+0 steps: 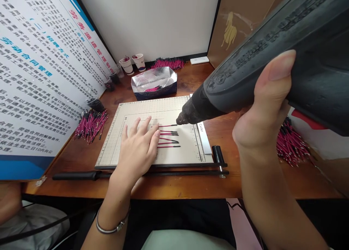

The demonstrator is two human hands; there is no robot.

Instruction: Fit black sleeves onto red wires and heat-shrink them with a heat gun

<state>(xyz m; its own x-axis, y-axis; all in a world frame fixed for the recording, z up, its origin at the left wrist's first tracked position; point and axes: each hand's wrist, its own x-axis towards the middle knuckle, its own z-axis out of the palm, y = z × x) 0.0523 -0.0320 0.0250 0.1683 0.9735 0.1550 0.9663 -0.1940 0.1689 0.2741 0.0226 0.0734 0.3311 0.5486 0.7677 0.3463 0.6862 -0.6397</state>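
My left hand point(139, 148) lies flat with its fingers apart on a cream paper-cutter board point(163, 110) printed with a grid. Under or beside its fingers, several short magenta wires point(166, 134) with black ends lie in a rough row, their left parts hidden by the hand. My right hand point(268, 93) is wrapped around a large black glue gun point(245, 57), thumb on top. The gun's nozzle tip point(180, 120) points down left, close to the black end of the topmost wire; I cannot tell whether it touches.
Wire bundles lie left point(91, 126), right point(291, 144) and at the back point(169, 63). Behind the board stand a foil-lined box point(154, 83) and paper cups point(139, 63). The cutter's black handle point(77, 175) runs along the front. A printed panel point(54, 79) borders the left.
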